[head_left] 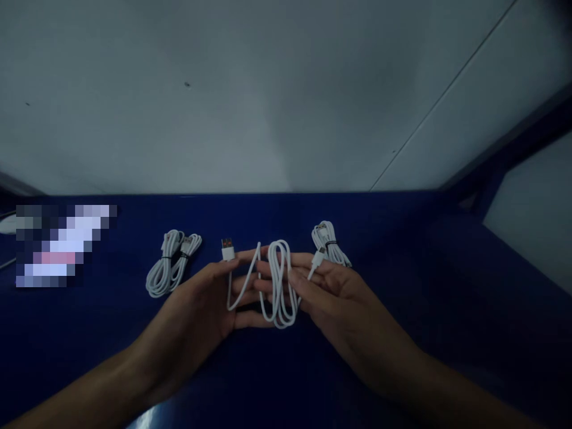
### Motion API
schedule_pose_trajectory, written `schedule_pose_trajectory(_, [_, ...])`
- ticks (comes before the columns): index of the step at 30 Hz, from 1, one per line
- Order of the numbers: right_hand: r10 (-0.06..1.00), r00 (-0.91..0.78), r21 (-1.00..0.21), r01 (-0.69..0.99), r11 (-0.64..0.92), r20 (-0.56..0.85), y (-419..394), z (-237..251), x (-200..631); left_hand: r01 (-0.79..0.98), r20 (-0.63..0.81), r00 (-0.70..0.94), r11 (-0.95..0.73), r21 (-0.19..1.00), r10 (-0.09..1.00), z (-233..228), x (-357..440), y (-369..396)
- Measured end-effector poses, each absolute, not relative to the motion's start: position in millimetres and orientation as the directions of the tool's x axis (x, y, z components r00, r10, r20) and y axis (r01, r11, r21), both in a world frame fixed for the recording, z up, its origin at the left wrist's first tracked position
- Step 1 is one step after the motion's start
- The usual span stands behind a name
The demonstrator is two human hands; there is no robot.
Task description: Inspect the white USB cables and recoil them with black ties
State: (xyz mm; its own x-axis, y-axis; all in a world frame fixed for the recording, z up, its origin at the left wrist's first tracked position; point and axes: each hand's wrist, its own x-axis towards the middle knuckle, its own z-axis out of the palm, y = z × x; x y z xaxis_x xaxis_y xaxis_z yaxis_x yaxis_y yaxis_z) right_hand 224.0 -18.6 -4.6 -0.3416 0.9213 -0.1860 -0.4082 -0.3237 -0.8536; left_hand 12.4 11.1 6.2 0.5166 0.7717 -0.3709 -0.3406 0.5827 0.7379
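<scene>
A white USB cable is held between my two hands above the blue surface, its middle gathered in several narrow loops. My left hand pinches the cable near its USB-A plug, which points up, and its other fingers reach behind the strands. With thumb and fingers, my right hand grips the looped part. The smaller plug at the other end sticks up beside the right fingers. No tie shows around these loops.
Two white cable bundles with black ties lie left of my hands. Another tied bundle lies behind my right hand. A blurred-out bright object is at far left. A pale wall rises behind the blue table.
</scene>
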Motion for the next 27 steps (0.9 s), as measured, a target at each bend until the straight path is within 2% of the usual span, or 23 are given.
schedule_pose_trajectory(7, [0.937, -0.237, -0.876, -0.354, -0.329, -0.256, -19, -9, 228, -0.35, -0.358, 0.548, 0.596, 0.723, 0.756, 7, 14, 11])
schedule_pose_trajectory(15, [0.968, 0.029, -0.948, -0.213, -0.237, -0.249, -23, -12, 234, -0.415, -0.36, 0.477, 0.567, 0.712, 0.802, 2, 11, 12])
schedule_pose_trajectory(22, [0.971, 0.054, -0.931, -0.299, -0.207, -0.233, -20, -10, 235, -0.391, -0.368, 0.444, 0.546, 0.741, 0.817, 5, 11, 14])
schedule_pose_trajectory(27, [0.961, -0.008, -0.905, -0.333, -0.264, -0.277, -17, -11, 233, -0.404, -0.4, 0.417, 0.561, 0.723, 0.816, 14, 14, 14])
